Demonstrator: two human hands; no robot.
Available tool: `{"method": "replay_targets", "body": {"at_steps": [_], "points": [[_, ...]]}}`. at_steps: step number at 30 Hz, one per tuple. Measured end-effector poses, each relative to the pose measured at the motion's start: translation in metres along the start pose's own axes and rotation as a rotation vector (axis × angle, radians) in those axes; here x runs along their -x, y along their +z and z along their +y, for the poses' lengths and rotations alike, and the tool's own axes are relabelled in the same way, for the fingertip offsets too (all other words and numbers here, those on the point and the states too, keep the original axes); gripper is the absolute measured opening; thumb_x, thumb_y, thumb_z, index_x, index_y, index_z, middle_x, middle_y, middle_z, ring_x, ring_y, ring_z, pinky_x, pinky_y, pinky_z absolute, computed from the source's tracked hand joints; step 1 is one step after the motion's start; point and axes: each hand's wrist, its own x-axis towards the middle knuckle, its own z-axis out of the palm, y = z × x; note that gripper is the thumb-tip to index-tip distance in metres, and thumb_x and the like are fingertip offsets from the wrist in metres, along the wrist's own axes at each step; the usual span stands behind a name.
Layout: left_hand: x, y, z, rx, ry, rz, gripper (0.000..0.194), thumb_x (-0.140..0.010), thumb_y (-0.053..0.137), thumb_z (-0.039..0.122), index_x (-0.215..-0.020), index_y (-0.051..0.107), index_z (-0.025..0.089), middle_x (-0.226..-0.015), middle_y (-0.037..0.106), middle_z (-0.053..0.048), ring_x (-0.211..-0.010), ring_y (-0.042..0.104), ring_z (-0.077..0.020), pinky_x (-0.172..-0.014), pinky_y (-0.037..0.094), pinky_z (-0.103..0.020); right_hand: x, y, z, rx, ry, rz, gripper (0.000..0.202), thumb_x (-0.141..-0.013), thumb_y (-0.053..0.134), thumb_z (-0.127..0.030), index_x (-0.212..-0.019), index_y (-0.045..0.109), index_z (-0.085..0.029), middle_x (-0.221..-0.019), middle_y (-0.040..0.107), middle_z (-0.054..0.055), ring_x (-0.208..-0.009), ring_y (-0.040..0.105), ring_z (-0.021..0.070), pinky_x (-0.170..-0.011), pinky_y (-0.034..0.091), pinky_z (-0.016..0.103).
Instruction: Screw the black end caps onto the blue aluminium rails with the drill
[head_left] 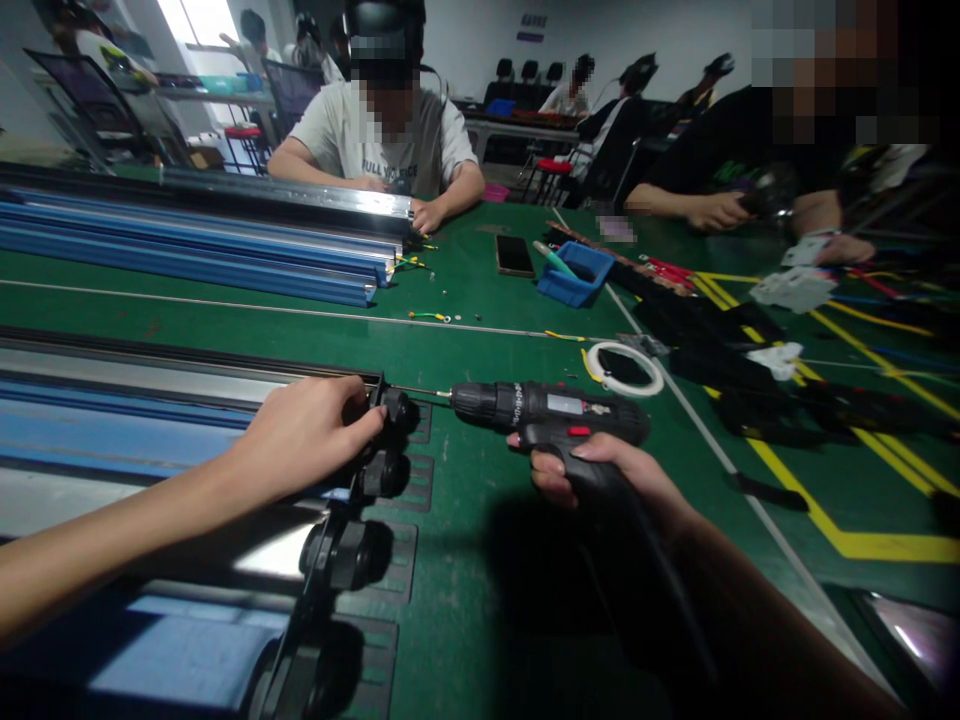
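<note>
A cordless drill [551, 412] is gripped by the right hand [600, 475]. The black end cap [386, 440] is pinched by the left hand [304, 435]. Farther right, a teal marker [553, 258] lies in the blue bin [574, 275].

blue bin [574, 275], phone [514, 255], white cable coil [625, 368], seated co-workers [379, 130]

— What's the room like around you?

— I sit at a long green table [480, 560] marked with yellow lines [840, 520]. At twelve o'clock a pale wall [600, 30] carries a small purple sign [531, 28], with black chairs [529, 72] lined beneath it.

— Any daylight?

— At eleven o'clock a bright window [196, 18] glares white; my side stays dim. More tables [517, 125] stand at the back, at one o'clock, and a red stool [244, 132] at eleven.
</note>
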Motion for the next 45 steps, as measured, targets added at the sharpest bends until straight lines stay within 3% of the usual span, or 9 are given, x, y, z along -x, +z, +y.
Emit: {"method": "replay_targets", "body": {"at_steps": [18, 27, 36, 45], "points": [[-0.001, 0.003, -0.002, -0.046, 0.004, 0.004, 0.051, -0.096, 0.038, 0.063, -0.093, 0.066, 0.021, -0.082, 0.072, -0.008, -0.076, 0.067, -0.0264, -0.063, 0.035, -0.032, 0.001, 0.006, -0.001, -0.033, 0.021, 0.018, 0.042, -0.076, 0.064, -0.023, -0.115, 0.067, -0.009, -0.082, 0.058, 0.005, -0.070, 0.056, 0.0152, -0.059, 0.050, 0.026], [-0.001, 0.002, 0.000, -0.065, 0.033, 0.019, 0.052, -0.097, 0.037, 0.064, -0.082, 0.062, 0.020, -0.072, 0.068, -0.007, -0.065, 0.062, -0.0229, -0.060, 0.032, -0.032, 0.001, 0.000, -0.001, -0.032, 0.036, -0.018, 0.041, -0.078, 0.066, -0.024, -0.116, 0.066, -0.009, -0.084, 0.060, 0.006, -0.073, 0.058, 0.0161, -0.063, 0.051, 0.027], [-0.001, 0.002, -0.001, -0.051, 0.055, 0.025, 0.050, -0.098, 0.038, 0.062, -0.088, 0.064, 0.020, -0.079, 0.072, -0.008, -0.072, 0.067, -0.0246, -0.062, 0.035, -0.031, 0.004, 0.009, -0.004, -0.061, 0.040, 0.034, 0.039, -0.078, 0.060, -0.026, -0.112, 0.067, -0.009, -0.087, 0.065, 0.008, -0.076, 0.062, 0.0179, -0.068, 0.053, 0.028], [0.002, 0.003, -0.001, -0.092, 0.099, 0.057, 0.049, -0.099, 0.036, 0.059, -0.086, 0.063, 0.020, -0.079, 0.070, -0.010, -0.069, 0.064, -0.0235, -0.061, 0.034, -0.031, 0.013, 0.003, -0.004, -0.159, -0.013, 0.147, 0.049, -0.070, 0.062, -0.025, -0.117, 0.065, -0.010, -0.081, 0.060, 0.007, -0.069, 0.056, 0.0168, -0.059, 0.053, 0.026]]}}
